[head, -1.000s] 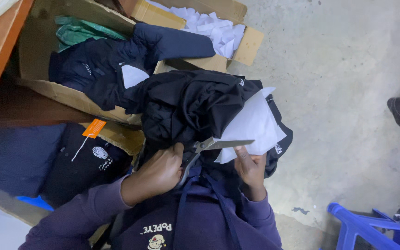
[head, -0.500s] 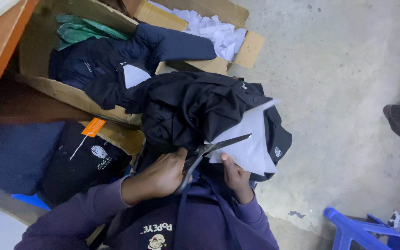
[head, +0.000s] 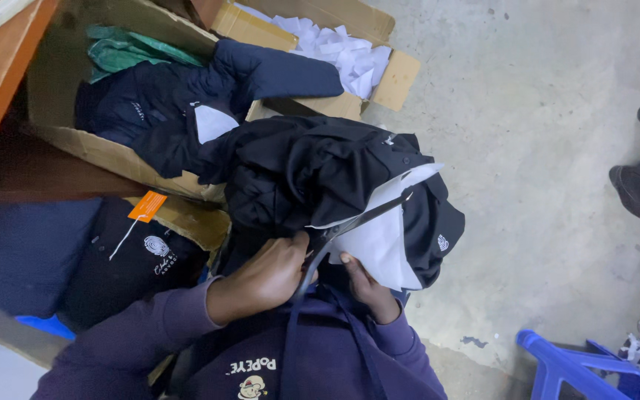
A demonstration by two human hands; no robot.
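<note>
Now cutting white paper out of a black garment.
Left hand [head: 264, 278] squeezes scissors [head: 350, 226]; right hand [head: 364, 285] pinches the white paper [head: 383, 248] on the black garment [head: 298, 174].

Left hand [head: 264, 275] is wrapped around the scissor handles, the scissors [head: 350, 226] open, blades angled up to the right across a white sheet [head: 383, 241] tucked into a black garment [head: 305, 170]. Right hand [head: 364, 285] is under that sheet, fingers pressed to its lower edge, just beside the left. The garment is bunched on the lap, spilling against a cardboard box [head: 75, 141] holding dark clothes and a green piece [head: 124, 48]. A second box [head: 379, 81] behind holds white paper scraps [head: 342, 52]. An orange tag [head: 147, 206] hangs on another dark garment at left. Blue plastic chair [head: 564, 367] at lower right, someone's shoes [head: 635, 189] on the concrete floor [head: 527, 111].
</note>
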